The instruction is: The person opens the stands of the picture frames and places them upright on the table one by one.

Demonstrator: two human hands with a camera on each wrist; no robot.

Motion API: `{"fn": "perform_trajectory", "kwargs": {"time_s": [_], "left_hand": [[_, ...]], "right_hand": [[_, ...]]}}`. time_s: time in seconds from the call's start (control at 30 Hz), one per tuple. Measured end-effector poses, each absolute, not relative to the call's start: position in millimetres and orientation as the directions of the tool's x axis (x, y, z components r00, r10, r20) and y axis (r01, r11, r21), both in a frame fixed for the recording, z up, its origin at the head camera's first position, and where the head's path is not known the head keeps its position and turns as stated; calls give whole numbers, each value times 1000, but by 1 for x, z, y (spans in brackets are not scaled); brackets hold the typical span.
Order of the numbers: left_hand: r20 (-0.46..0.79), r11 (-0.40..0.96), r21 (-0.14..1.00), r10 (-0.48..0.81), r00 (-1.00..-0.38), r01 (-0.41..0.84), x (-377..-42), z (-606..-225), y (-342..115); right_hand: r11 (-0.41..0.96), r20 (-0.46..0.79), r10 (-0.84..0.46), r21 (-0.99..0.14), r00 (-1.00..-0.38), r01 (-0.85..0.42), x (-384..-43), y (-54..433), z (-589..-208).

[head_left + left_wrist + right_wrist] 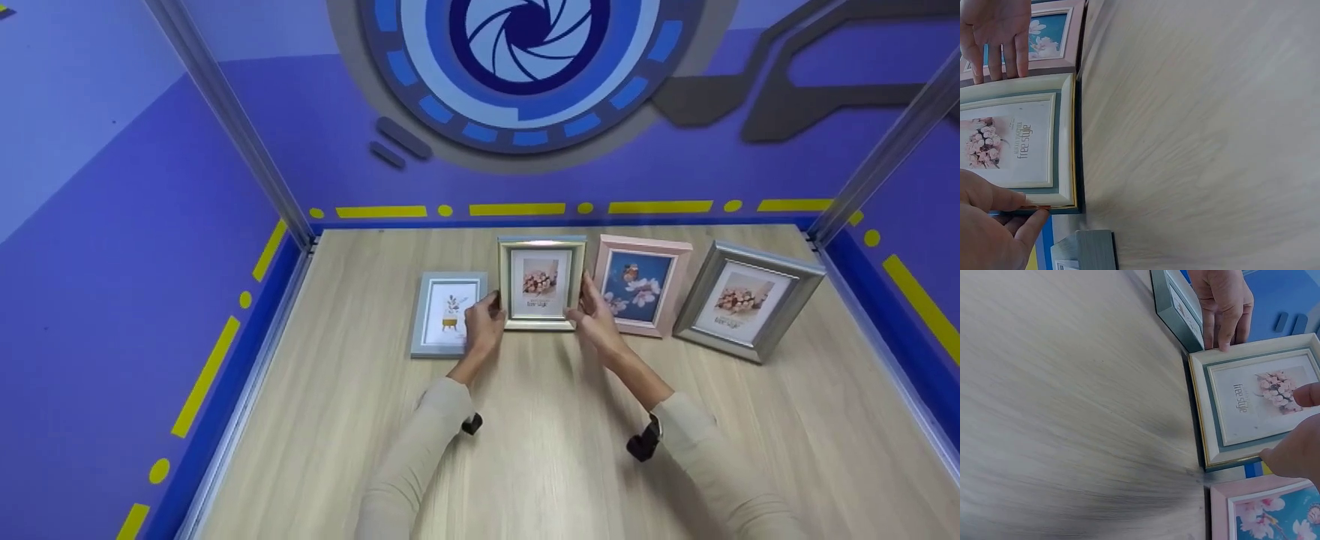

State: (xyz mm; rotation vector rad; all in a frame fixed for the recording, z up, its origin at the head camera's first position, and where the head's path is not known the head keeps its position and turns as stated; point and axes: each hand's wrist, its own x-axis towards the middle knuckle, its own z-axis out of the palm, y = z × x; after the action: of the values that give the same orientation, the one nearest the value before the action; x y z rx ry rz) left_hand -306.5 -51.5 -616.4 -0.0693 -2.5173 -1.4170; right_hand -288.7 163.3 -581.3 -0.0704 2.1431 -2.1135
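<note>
A gold-and-cream picture frame (pixel 541 324) with a flower-bouquet print stands upright between both hands. My left hand (pixel 485 328) holds its left edge, the thumb (pixel 1008 199) lying along the front border and a finger against the side. At the opposite edge my right hand (pixel 598 315) holds the frame, with one digit over the picture and a fingertip at the lower side in the right wrist view. Beside my left hand is a grey-blue picture frame (pixel 417 330), partly hidden by that hand. Just right of my right hand stands a pink picture frame (pixel 666 300) with a blossom picture.
Farther right, a larger silver-grey picture frame (pixel 772 330) leans back, turned toward the middle. All the frames are on a light wood table (pixel 525 450). Behind the table rises a blue-purple printed wall (pixel 300 135), with metal posts (pixel 225 112) at the corners.
</note>
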Motion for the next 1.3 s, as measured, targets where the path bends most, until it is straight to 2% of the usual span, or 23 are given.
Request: {"fn": "perform_trajectory", "kwargs": {"time_s": [0.33, 0.6, 0.83, 1.0, 1.1, 1.17, 1.3], "left_hand": [[235, 540, 825, -64, -970, 164, -304, -615, -50], [211, 534, 831, -44, -977, 155, -300, -611, -50], [204, 505, 849, -36, -978, 158, -297, -611, -55], [181, 468, 874, -71, -981, 127, -291, -615, -78], [171, 468, 878, -104, -980, 103, -285, -617, -98], [184, 481, 871, -132, -974, 99, -280, -620, -112], [204, 502, 861, -190, -960, 84, -268, -625, -141]], "right_hand": [[-7, -102, -159, -994, -982, 105, -279, 163, -555], [15, -77, -140, -997, -987, 76, -283, 167, -574], [36, -70, -21, -997, -997, 69, -274, 170, -579], [57, -139, 68, -988, -988, 143, -269, 173, -583], [75, -203, -19, -977, -979, 201, -265, 176, -588], [121, -218, -147, -972, -965, 201, -262, 176, -592], [207, -245, -436, -964, -866, 168, -255, 168, -599]]}}
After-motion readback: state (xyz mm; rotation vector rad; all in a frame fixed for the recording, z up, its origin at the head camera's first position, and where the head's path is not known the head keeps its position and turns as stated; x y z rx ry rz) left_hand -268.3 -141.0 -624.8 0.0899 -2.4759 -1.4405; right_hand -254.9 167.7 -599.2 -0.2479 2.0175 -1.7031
